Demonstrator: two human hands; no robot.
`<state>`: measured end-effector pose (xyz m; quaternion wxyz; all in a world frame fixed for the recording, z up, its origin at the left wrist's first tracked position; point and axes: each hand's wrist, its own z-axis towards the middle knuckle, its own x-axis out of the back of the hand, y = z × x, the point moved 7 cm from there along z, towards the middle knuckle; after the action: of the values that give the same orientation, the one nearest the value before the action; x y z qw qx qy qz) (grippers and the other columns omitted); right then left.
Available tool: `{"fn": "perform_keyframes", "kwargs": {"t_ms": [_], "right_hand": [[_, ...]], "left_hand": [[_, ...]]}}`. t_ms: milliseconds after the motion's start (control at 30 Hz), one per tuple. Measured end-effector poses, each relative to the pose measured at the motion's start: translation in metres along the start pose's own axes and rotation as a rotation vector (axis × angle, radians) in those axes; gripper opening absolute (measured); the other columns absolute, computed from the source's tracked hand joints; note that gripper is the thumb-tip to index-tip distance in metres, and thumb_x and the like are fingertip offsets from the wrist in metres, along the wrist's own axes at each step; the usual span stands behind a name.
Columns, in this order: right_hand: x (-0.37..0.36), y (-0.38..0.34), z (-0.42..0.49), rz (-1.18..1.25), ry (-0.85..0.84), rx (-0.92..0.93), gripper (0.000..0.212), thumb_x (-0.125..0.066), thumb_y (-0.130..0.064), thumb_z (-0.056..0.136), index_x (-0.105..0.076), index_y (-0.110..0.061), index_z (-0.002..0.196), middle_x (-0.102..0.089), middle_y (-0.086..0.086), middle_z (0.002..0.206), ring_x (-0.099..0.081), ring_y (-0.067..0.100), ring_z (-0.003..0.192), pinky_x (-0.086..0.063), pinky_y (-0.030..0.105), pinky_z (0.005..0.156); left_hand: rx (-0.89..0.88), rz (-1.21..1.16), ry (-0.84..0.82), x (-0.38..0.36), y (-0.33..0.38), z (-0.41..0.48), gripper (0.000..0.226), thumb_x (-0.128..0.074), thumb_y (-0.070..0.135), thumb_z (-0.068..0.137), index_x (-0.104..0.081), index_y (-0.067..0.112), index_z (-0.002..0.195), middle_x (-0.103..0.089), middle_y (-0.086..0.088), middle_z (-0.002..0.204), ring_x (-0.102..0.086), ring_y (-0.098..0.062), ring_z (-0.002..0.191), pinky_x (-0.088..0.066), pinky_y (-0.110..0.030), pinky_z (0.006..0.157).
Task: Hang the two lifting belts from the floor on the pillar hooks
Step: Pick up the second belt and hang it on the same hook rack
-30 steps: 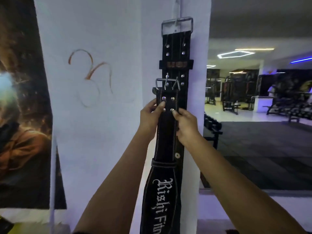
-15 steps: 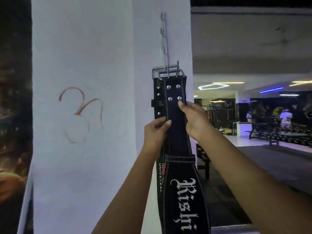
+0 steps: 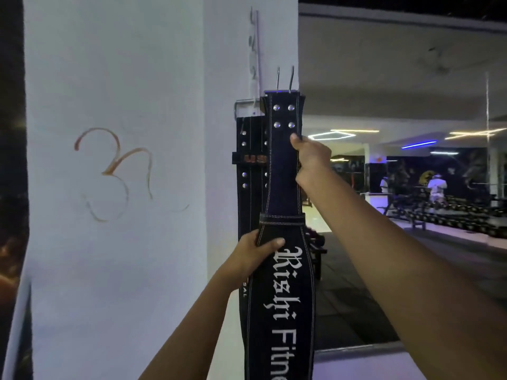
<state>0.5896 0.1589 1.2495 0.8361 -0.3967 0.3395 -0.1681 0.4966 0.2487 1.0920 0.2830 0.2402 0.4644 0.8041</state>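
we're holding the black leather lettered lifting belt (image 3: 284, 171) upright against the white pillar (image 3: 137, 187) | left hand (image 3: 251, 256) gripping its wide part | right hand (image 3: 311, 154) pinching near the rivets | second black studded belt (image 3: 248, 171) hanging behind

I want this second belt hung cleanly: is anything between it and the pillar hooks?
Yes. The first belt already hangs by its buckle behind the held belt; the hooks above look free.
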Motion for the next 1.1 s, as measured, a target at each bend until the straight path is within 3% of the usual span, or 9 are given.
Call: {"fn": "perform_keyframes", "kwargs": {"t_ms": [167, 300, 467, 533, 700, 800, 900, 967, 1100], "right_hand": [[0.002, -0.008, -0.005, 0.054, -0.003, 0.003, 0.026, -0.062, -0.008, 0.086, -0.064, -0.001, 0.11, -0.061, 0.018, 0.127, -0.053, 0.031, 0.122, -0.041, 0.044, 0.106], [0.002, -0.01, -0.002, 0.081, -0.007, -0.005, 0.008, -0.064, -0.007, 0.084, -0.068, -0.005, 0.091, -0.069, 0.014, 0.107, -0.062, 0.027, 0.105, -0.047, 0.049, 0.101], [-0.002, -0.005, 0.005, 0.06, -0.027, 0.01, 0.007, -0.066, -0.008, 0.082, -0.069, -0.012, 0.078, -0.07, 0.012, 0.097, -0.061, 0.025, 0.1, -0.047, 0.049, 0.101], [-0.005, -0.009, 0.005, 0.061, -0.042, 0.024, 0.005, -0.065, -0.006, 0.083, -0.068, -0.009, 0.085, -0.069, 0.008, 0.09, -0.06, 0.023, 0.098, -0.046, 0.047, 0.102], [-0.009, -0.029, 0.007, 0.058, -0.044, 0.06, 0.02, -0.064, -0.009, 0.084, -0.068, -0.004, 0.103, -0.066, 0.015, 0.119, -0.058, 0.026, 0.114, -0.044, 0.044, 0.105], [-0.007, -0.034, 0.01, 0.051, -0.047, 0.068, 0.007, -0.066, -0.01, 0.083, -0.071, -0.009, 0.087, -0.068, 0.013, 0.107, -0.06, 0.025, 0.109, -0.046, 0.046, 0.103], [-0.003, -0.034, 0.015, 0.069, -0.052, 0.075, 0.012, -0.067, -0.01, 0.082, -0.068, -0.017, 0.072, -0.068, 0.009, 0.105, -0.061, 0.028, 0.11, -0.048, 0.047, 0.101], [-0.002, -0.036, 0.017, 0.062, -0.05, 0.084, 0.006, -0.067, -0.011, 0.082, -0.071, -0.012, 0.085, -0.068, 0.011, 0.114, -0.06, 0.027, 0.112, -0.046, 0.046, 0.102], [0.003, -0.04, 0.02, 0.081, -0.034, 0.094, 0.023, -0.069, -0.012, 0.08, -0.069, -0.008, 0.102, -0.065, 0.011, 0.122, -0.058, 0.027, 0.116, -0.042, 0.049, 0.106]], "left_hand": [[-0.043, -0.087, 0.065, 0.008, 0.014, -0.002, 0.024, -0.062, 0.025, 0.088, -0.066, 0.007, 0.103, -0.074, -0.009, 0.093, -0.071, -0.024, 0.086, -0.058, -0.033, 0.078], [0.011, -0.047, 0.103, 0.008, -0.002, -0.014, 0.024, -0.065, 0.023, 0.086, -0.064, 0.008, 0.104, -0.073, -0.012, 0.097, -0.071, -0.025, 0.087, -0.059, -0.034, 0.079], [0.101, -0.05, 0.024, 0.01, -0.032, -0.032, 0.029, -0.068, 0.011, 0.082, -0.062, 0.001, 0.108, -0.07, -0.021, 0.108, -0.069, -0.034, 0.098, -0.058, -0.039, 0.084], [0.062, -0.113, 0.019, 0.012, -0.015, -0.021, 0.029, -0.068, 0.007, 0.081, -0.062, 0.001, 0.109, -0.071, -0.018, 0.105, -0.07, -0.032, 0.094, -0.059, -0.037, 0.08], [0.017, -0.168, 0.027, 0.01, -0.005, -0.012, 0.036, -0.068, 0.01, 0.081, -0.06, 0.006, 0.115, -0.072, -0.013, 0.106, -0.069, -0.03, 0.097, -0.057, -0.04, 0.085], [0.101, -0.151, -0.004, 0.004, -0.043, -0.027, 0.038, -0.071, 0.009, 0.078, -0.061, 0.004, 0.114, -0.07, -0.018, 0.112, -0.067, -0.034, 0.104, -0.053, -0.046, 0.093], [0.109, -0.162, -0.008, 0.004, -0.046, -0.026, 0.038, -0.071, 0.002, 0.077, -0.061, 0.002, 0.114, -0.069, -0.02, 0.113, -0.066, -0.036, 0.104, -0.053, -0.046, 0.092], [0.08, -0.169, 0.0, 0.004, -0.034, -0.019, 0.037, -0.069, 0.001, 0.078, -0.061, 0.002, 0.114, -0.069, -0.019, 0.111, -0.066, -0.035, 0.101, -0.055, -0.044, 0.089], [0.092, -0.236, 0.045, -0.001, -0.032, -0.022, 0.033, -0.066, 0.01, 0.083, -0.061, 0.002, 0.114, -0.069, -0.019, 0.111, -0.067, -0.033, 0.099, -0.057, -0.04, 0.086]]}}
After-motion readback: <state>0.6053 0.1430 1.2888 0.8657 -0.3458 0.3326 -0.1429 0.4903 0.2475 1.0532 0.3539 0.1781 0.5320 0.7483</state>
